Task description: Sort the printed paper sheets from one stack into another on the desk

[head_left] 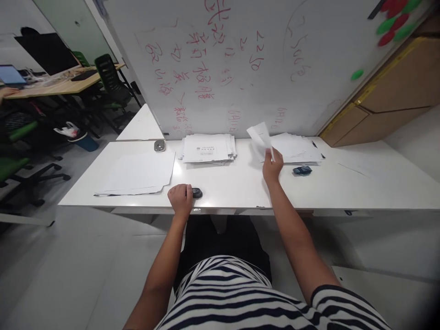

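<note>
My right hand [273, 166] is raised over the table, thumb and fingers pinching a few white paper sheets [258, 137] that stand up and bend over to the left. Near the table's front edge, my left hand [180, 198] is closed over a small black object with a rounded end [197, 192]; most of it is hidden by the fingers, so its kind is unclear. A stack of printed papers [206, 149] lies beyond the left hand. Behind and right of the right hand is another paper pile [295, 147].
Larger white sheets [137, 174] lie on the left of the white table [227, 183], below a small grey device [159, 145]. A dark crumpled packet [302, 170] sits at right. A whiteboard [261, 68] rises behind, with cardboard boxes [395, 82] beside it.
</note>
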A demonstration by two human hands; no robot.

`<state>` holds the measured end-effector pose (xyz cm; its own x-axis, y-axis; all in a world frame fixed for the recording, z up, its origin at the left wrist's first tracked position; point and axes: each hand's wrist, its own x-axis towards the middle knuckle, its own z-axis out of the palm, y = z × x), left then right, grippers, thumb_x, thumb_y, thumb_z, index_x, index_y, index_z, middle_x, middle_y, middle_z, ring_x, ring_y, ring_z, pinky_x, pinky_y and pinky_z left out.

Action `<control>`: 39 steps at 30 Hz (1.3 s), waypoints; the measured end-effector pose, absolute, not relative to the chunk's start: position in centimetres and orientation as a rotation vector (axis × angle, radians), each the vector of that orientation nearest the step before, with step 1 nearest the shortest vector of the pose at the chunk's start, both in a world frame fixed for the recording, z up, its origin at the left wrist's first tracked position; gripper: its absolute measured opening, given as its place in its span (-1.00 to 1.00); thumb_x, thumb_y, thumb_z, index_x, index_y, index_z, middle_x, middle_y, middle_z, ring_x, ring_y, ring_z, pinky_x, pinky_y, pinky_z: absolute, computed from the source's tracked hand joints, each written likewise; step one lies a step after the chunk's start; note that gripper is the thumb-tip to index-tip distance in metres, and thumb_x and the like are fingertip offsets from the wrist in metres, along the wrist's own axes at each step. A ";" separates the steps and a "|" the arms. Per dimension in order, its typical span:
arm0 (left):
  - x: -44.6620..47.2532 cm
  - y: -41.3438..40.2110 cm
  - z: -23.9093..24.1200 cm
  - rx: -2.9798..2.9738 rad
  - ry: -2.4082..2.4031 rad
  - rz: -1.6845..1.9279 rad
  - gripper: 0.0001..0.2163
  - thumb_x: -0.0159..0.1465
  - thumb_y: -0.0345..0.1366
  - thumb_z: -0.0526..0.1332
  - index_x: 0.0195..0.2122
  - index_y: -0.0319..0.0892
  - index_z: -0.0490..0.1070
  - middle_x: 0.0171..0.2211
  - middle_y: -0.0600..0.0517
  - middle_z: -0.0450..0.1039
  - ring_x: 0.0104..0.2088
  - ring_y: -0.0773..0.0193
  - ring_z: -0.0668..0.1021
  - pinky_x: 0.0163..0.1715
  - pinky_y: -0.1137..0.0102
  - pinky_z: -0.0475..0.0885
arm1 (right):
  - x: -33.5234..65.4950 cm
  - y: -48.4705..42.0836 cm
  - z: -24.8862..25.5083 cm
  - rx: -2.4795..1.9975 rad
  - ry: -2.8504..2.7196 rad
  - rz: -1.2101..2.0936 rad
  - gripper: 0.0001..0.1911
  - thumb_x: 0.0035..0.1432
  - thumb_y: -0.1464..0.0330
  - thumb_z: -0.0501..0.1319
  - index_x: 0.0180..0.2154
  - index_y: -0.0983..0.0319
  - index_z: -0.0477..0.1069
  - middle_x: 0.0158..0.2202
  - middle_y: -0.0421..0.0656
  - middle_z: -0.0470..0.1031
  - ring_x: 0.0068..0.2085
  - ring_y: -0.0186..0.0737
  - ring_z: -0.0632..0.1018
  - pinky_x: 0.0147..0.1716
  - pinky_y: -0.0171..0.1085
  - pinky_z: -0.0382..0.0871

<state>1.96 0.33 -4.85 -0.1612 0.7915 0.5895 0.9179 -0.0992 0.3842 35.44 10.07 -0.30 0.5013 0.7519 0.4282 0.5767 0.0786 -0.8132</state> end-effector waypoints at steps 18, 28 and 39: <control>5.3 -3.4 3.0 -2.620 -2.387 -2.666 -0.60 0.13 -0.10 0.31 -0.04 -0.15 0.44 -0.14 -0.07 0.55 -0.11 0.11 0.55 -0.05 0.20 0.43 | 29.6 -7.2 -0.6 -0.787 -0.573 1.582 -0.64 0.03 0.12 0.32 -0.11 0.04 0.49 -0.02 -0.25 0.54 0.06 -0.07 0.50 0.04 -0.04 0.43; 8.6 -3.3 1.2 -2.234 -2.342 -2.327 -0.76 0.16 -0.08 0.26 -0.28 -0.14 0.43 -0.35 0.07 0.50 -0.29 0.30 0.51 -0.26 0.41 0.38 | 35.4 -4.3 1.6 -1.271 -1.147 1.003 -0.48 0.00 0.12 0.34 -0.02 0.19 0.44 -0.11 -0.08 0.57 -0.06 -0.03 0.54 -0.05 -0.06 0.39; 9.8 -2.5 -0.8 -2.461 -2.255 -2.455 -0.64 0.11 -0.13 0.32 -0.10 -0.13 0.38 -0.15 -0.02 0.50 -0.11 0.21 0.53 -0.10 0.34 0.41 | 33.2 -3.7 -3.0 -1.201 -0.929 0.873 -0.58 -0.04 0.16 0.35 -0.16 0.22 0.40 -0.25 -0.14 0.57 -0.22 -0.18 0.54 -0.13 -0.17 0.39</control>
